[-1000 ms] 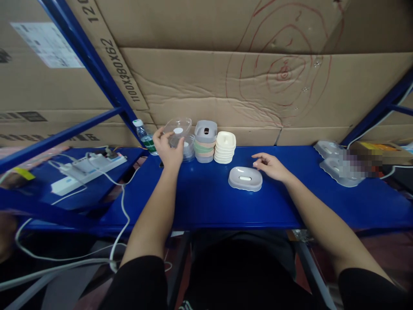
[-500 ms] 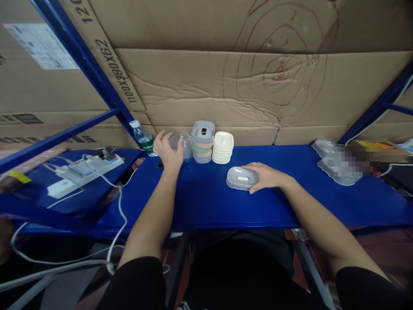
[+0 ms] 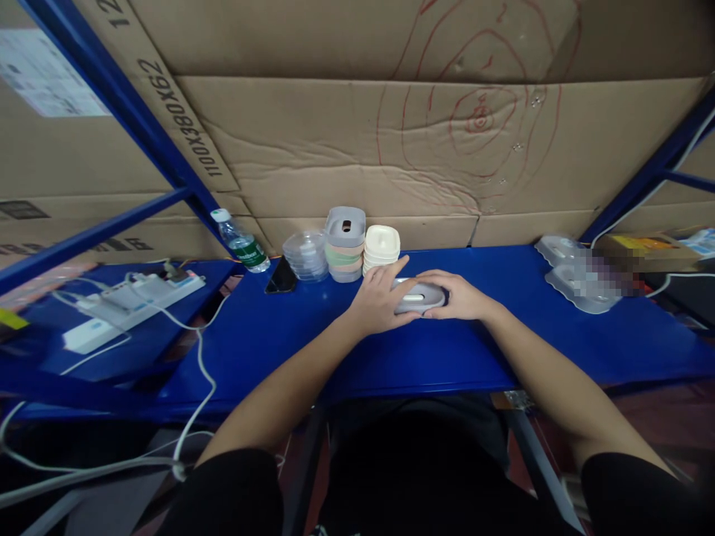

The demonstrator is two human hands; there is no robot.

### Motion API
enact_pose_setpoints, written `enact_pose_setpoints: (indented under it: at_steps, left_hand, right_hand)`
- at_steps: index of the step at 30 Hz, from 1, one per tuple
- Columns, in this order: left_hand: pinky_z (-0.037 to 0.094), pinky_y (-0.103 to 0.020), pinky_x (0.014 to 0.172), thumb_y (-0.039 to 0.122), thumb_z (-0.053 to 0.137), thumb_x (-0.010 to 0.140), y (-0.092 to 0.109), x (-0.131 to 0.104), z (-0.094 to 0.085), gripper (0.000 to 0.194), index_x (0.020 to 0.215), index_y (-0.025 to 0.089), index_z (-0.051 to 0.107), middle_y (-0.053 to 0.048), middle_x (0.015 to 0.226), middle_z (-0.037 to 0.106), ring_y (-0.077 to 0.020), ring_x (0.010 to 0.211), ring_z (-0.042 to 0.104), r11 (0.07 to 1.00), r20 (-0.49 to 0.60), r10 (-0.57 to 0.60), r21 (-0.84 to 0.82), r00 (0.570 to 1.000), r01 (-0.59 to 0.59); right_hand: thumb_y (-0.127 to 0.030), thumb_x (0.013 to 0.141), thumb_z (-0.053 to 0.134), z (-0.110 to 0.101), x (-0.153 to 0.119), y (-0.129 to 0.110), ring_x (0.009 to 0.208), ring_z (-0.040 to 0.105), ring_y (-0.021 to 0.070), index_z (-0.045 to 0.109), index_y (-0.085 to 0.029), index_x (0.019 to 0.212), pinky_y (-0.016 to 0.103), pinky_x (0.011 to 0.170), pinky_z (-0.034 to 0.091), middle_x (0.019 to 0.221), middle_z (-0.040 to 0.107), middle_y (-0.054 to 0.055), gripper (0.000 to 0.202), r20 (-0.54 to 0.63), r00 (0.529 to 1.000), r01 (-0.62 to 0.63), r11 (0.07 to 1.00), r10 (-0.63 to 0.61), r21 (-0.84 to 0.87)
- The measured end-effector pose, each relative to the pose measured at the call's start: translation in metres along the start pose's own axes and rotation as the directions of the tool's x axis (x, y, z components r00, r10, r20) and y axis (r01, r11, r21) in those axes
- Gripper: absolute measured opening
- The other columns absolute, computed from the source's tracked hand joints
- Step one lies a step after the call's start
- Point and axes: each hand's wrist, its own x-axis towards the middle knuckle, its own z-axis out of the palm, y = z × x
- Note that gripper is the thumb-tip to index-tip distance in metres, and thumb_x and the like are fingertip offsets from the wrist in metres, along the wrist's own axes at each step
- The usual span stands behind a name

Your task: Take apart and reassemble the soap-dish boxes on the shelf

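A grey oval dish (image 3: 430,295) with a white piece (image 3: 414,298) in its middle is between my hands, over the blue table. My right hand (image 3: 459,296) grips its right end. On the left end lies my left hand (image 3: 383,299), thumb and fingers round the edge. Behind my left hand stands a stack of cream lids (image 3: 383,242). Left of that are stacked grey, pink and green containers (image 3: 345,249), the top one grey with a dark opening. Several clear round lids (image 3: 306,257) are stacked beside them.
A water bottle (image 3: 241,242) and a black phone (image 3: 281,276) are at the left. Farther left lies a white power strip (image 3: 134,309) with cables. Clear plastic trays (image 3: 578,279) and a cardboard box (image 3: 648,251) are at the right. Cardboard (image 3: 313,149) stands behind the blue table (image 3: 413,365).
My left hand has moved right from the clear lids to the dish and taken hold of its left end. My right hand still holds the right end. The view has shifted slightly.
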Motion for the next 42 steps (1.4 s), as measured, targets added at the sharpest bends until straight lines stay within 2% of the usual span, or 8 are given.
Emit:
enact_pose_setpoints:
  at_steps: [5, 16, 23, 27, 31, 35, 38, 42]
  left_hand:
    - [0.046, -0.057, 0.105, 0.068, 0.068, 0.087, -0.006, -0.006, 0.002, 0.076, 0.142, 0.017, 0.057, -0.027, 0.161, 0.038, -0.0446, 0.137, 0.051, 0.998, 0.055, -0.041, -0.044, 0.998, 0.044]
    - [0.048, -0.058, 0.105, 0.073, 0.067, 0.084, -0.011, -0.007, 0.006, 0.091, 0.151, 0.015, 0.046, -0.029, 0.157, 0.043, -0.0437, 0.135, 0.054, 0.998, -0.01, -0.027, -0.063, 1.0, 0.027]
    - [0.057, -0.047, 0.098, 0.029, 0.06, 0.1, -0.023, -0.006, 0.0, 0.051, 0.149, 0.023, 0.048, -0.019, 0.147, 0.058, -0.0292, 0.124, 0.065, 0.988, -0.085, 0.13, -0.077, 0.988, -0.136]
    - [0.059, -0.046, 0.093, 0.029, 0.061, 0.1, -0.017, -0.004, 0.0, 0.047, 0.146, 0.027, 0.052, -0.02, 0.149, 0.055, -0.0304, 0.128, 0.064, 0.976, -0.098, 0.2, -0.067, 0.975, -0.207]
    - [0.057, -0.048, 0.097, 0.034, 0.061, 0.099, -0.019, -0.003, -0.001, 0.026, 0.124, 0.029, 0.066, -0.015, 0.147, 0.06, -0.0281, 0.124, 0.066, 0.986, -0.107, 0.159, -0.038, 0.981, -0.163]
    - [0.043, -0.058, 0.114, 0.044, 0.068, 0.093, -0.042, -0.007, -0.01, 0.019, 0.097, 0.026, 0.068, -0.009, 0.121, 0.073, -0.0287, 0.116, 0.068, 0.996, -0.235, -0.077, 0.014, 0.969, 0.083]
    - [0.04, -0.059, 0.115, 0.051, 0.067, 0.09, -0.063, -0.013, -0.022, 0.026, 0.098, 0.026, 0.067, -0.008, 0.103, 0.072, -0.0305, 0.111, 0.068, 0.953, -0.399, -0.283, -0.015, 0.872, 0.303]
    - [0.032, -0.058, 0.119, 0.05, 0.063, 0.091, -0.079, -0.017, -0.031, 0.026, 0.098, 0.025, 0.065, -0.006, 0.098, 0.07, -0.029, 0.106, 0.067, 0.896, -0.539, -0.407, -0.081, 0.737, 0.436]
  right_hand:
    - [-0.052, 0.082, 0.082, 0.002, 0.0, -0.002, 0.132, 0.064, 0.0335, 0.074, -0.029, 0.129, 0.058, 0.114, 0.047, 0.141, 0.068, 0.011, 0.053, -0.076, 0.997, -0.005, 0.999, 0.007, 0.038]
    - [-0.062, 0.084, 0.076, 0.002, 0.001, -0.005, 0.115, 0.072, 0.0311, 0.08, -0.027, 0.107, 0.053, 0.106, 0.053, 0.121, 0.078, 0.008, 0.042, -0.223, 0.964, -0.113, 0.982, 0.146, 0.154]
    - [-0.089, 0.087, 0.044, -0.005, -0.003, 0.019, 0.064, 0.065, 0.0256, 0.069, -0.024, 0.072, 0.042, 0.061, 0.056, 0.061, 0.064, 0.004, 0.071, -0.494, 0.766, -0.252, 0.899, 0.411, 0.358]
    - [-0.096, 0.085, 0.026, -0.004, -0.002, 0.028, 0.06, 0.068, 0.0291, 0.074, -0.023, 0.098, 0.041, 0.049, 0.053, 0.06, 0.065, 0.006, 0.089, -0.455, 0.692, -0.294, 0.795, 0.56, 0.53]
    - [-0.099, 0.081, 0.028, -0.004, 0.001, 0.021, 0.059, 0.071, 0.0291, 0.07, -0.022, 0.124, 0.039, 0.044, 0.052, 0.074, 0.075, 0.01, 0.098, -0.347, 0.737, -0.297, 0.739, 0.58, 0.605]
    - [-0.099, 0.08, 0.028, -0.01, 0.004, 0.009, 0.069, 0.075, 0.026, 0.066, -0.024, 0.133, 0.039, 0.057, 0.059, 0.099, 0.079, 0.012, 0.099, -0.28, 0.83, -0.206, 0.732, 0.482, 0.649]
    - [-0.089, 0.085, 0.047, -0.01, 0.004, 0.004, 0.067, 0.074, 0.0204, 0.065, -0.026, 0.134, 0.038, 0.065, 0.061, 0.115, 0.077, 0.011, 0.082, -0.23, 0.873, -0.208, 0.755, 0.43, 0.621]
    - [-0.063, 0.083, 0.075, -0.001, 0.003, 0.002, 0.07, 0.073, 0.0181, 0.067, -0.025, 0.131, 0.038, 0.071, 0.062, 0.113, 0.077, 0.009, 0.061, -0.143, 0.909, -0.267, 0.809, 0.392, 0.524]
